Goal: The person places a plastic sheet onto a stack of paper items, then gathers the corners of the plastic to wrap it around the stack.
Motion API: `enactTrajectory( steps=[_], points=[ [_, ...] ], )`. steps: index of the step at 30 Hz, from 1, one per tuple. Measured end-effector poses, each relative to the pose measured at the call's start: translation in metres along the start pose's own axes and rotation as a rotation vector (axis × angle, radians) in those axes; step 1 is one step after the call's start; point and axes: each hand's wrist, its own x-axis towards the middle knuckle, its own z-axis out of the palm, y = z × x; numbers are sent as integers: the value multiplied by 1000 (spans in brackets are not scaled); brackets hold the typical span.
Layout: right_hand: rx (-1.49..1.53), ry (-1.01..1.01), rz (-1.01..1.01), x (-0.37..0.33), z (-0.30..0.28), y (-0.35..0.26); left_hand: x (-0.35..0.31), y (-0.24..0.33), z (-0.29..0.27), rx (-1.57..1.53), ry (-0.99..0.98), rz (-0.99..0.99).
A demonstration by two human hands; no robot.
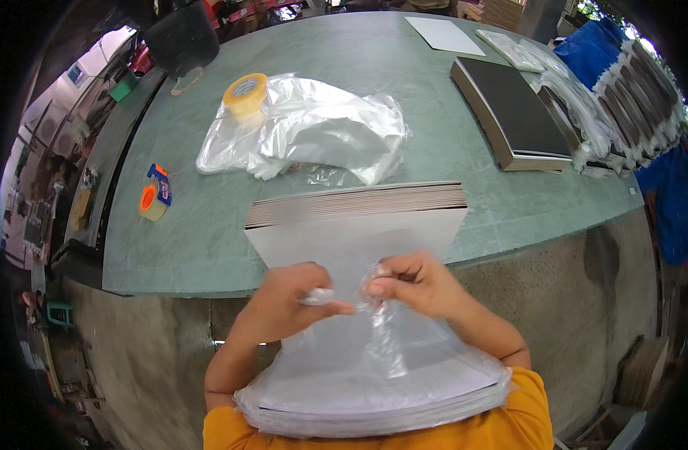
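A thick stack of white-faced sheets or boards (pixel 344 232) spans from the near table edge to my body. Its layered far edge is bare, while clear plastic film (pixel 434 352) covers the end by my torso. Over the middle of the stack, my left hand (pixel 291 300) is closed on a bunched bit of this film. My right hand (pixel 415 285) pinches another crumpled piece between thumb and fingers, from which a wrinkled strip trails down over the stack. The two hands are slightly apart.
On the green table (pixel 186 247), a large tape roll (pixel 245 94) rests on loose plastic bags (pixel 321 127). A tape dispenser (pixel 156 195) lies at left. At right are a black-topped stack (pixel 512 105), plastic-wrapped bundles (pixel 636 97) and a white sheet (pixel 445 36).
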Motion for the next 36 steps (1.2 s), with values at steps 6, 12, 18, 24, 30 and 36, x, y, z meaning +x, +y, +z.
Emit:
enactTrajectory(
  steps=[6,12,18,24,30,36],
  points=[
    [-500,227,-19,4,-2,8,8,11,12,-520,106,-107],
    [489,112,27,3,-7,15,-22,-30,5,-570,295,-301],
    [25,-65,-157,-5,1,8,-34,-20,-39,26,834,-12],
    [-243,469,-1020,-18,-1,-51,-4,31,25,-102,-316,-140],
    [378,68,-206,-10,-14,-32,6,29,28,-467,269,-68],
    [-279,-693,-498,-9,18,4,-3,34,16,-831,574,-248]
  ],
)
